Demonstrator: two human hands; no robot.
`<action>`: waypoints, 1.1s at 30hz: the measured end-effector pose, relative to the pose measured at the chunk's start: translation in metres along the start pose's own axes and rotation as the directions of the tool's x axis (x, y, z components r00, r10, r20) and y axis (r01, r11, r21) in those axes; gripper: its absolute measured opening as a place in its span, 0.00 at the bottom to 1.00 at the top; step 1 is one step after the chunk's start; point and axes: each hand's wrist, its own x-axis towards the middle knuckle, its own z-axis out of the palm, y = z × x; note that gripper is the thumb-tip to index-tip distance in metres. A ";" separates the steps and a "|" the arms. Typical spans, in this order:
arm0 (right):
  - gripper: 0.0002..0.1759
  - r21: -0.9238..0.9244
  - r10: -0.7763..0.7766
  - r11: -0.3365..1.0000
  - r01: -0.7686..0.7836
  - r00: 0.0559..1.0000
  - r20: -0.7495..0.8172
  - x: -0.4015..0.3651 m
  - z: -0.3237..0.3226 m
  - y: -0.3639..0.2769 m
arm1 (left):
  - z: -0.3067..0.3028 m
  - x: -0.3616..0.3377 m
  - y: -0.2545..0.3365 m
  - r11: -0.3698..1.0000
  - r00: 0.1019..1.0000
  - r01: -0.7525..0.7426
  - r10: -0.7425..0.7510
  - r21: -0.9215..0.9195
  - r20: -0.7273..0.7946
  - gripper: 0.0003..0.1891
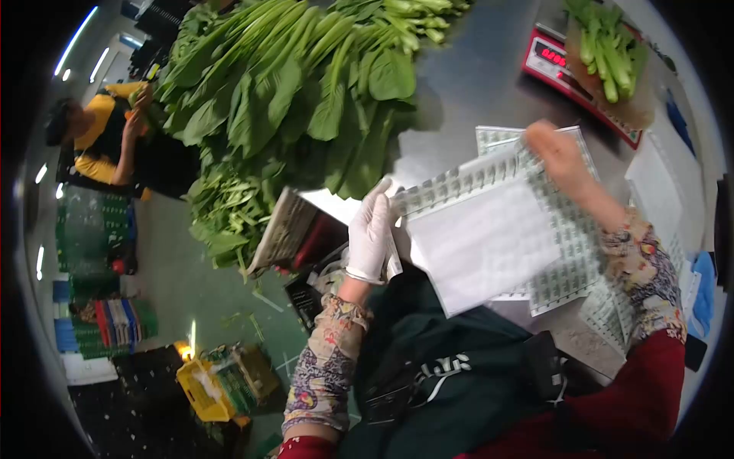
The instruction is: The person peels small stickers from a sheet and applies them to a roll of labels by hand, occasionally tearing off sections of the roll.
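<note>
The label sheets (pixel 562 229) are held in a stack just above the steel table (pixel 474 84), between the two hands, with one plain white sheet (pixel 482 245) on top. At least two sheets printed with rows of small labels show at its edges. The left hand (pixel 371 233), in a white glove, is closed on the stack's near edge, its fingers pressed together and laid flat over the paper. The right hand (pixel 558 153), bare, sits at the far corner with its fingers curled on the paper (it is blurred, so I cannot tell whether it is pinching or only resting there). Both forearms wear flowered sleeves. A few more loose sheets (pixel 604 310) of the same printed kind lie on the table under the right forearm. Across the table is one big heap of leafy greens (pixel 306 76), stalks pointing away. At the far right stands one red scale (pixel 550 60) with a lit display, and a small bunch of greens (pixel 608 46) lies on its pan. Well apart, beyond the table's left end, one other person (pixel 99 138) in yellow and black handles greens. On the floor below is one yellow crate (pixel 200 390).
</note>
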 end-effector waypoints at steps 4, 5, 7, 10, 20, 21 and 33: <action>0.12 0.387 0.630 0.709 -0.589 0.776 0.027 -0.003 0.000 -0.062 | -0.044 -0.039 0.038 0.986 0.987 0.024 -0.049 -0.164 -0.151 0.27; 0.14 0.464 0.560 0.711 -0.528 0.824 0.079 -0.007 0.010 -0.070 | -0.060 -0.048 0.043 0.993 0.982 0.014 -0.037 -0.121 -0.187 0.27; 0.19 0.605 0.397 0.683 -0.410 0.903 0.164 -0.015 0.029 -0.088 | -0.080 -0.073 0.053 0.980 0.944 -0.051 -0.017 -0.195 -0.331 0.27; 0.29 0.602 0.181 0.707 -0.371 0.918 0.352 -0.013 0.062 -0.139 | -0.116 -0.112 0.057 0.897 0.897 -0.185 -0.011 -0.400 -0.441 0.26; 0.28 -0.049 -0.407 0.904 0.424 0.891 0.202 -0.048 0.235 -0.255 | -0.117 -0.162 0.069 0.900 0.829 -0.286 0.060 -0.330 -0.555 0.25; 0.27 -0.071 -0.393 0.907 0.415 0.895 0.210 -0.046 0.239 -0.258 | -0.124 -0.168 0.066 0.924 0.854 -0.277 0.110 -0.265 -0.508 0.26; 0.19 -0.063 -0.341 0.920 0.387 0.869 0.360 -0.016 0.265 -0.210 | -0.148 -0.221 0.048 0.944 0.903 0.011 -0.152 -0.331 -0.403 0.08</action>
